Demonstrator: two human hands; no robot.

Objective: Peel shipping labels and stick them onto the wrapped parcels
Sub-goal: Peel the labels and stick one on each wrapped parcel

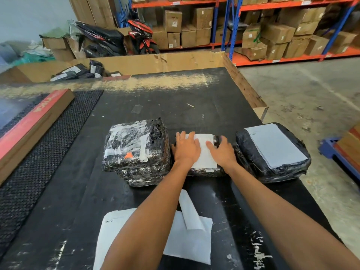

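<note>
Three black plastic-wrapped parcels lie in a row on the black table [175, 98]. The middle parcel [206, 171] carries a white shipping label [206, 152]; my left hand [186, 147] and my right hand [222, 152] press flat on it, fingers spread, one on each side. The left parcel [136, 149] is bulkier, with clear tape and an orange sticker. On the right parcel [272, 152] a large white label [274, 145] is stuck on top. White label sheets and backing paper [187, 234] lie near me under my forearms.
A long cardboard box with a red stripe [33, 125] lies on a studded mat [48, 152] at the left. A cardboard bin [136, 63] behind the table holds several labelled parcels. Racks of cartons [253, 32], a motorbike [140, 36], and a blue pallet [335, 149] stand around.
</note>
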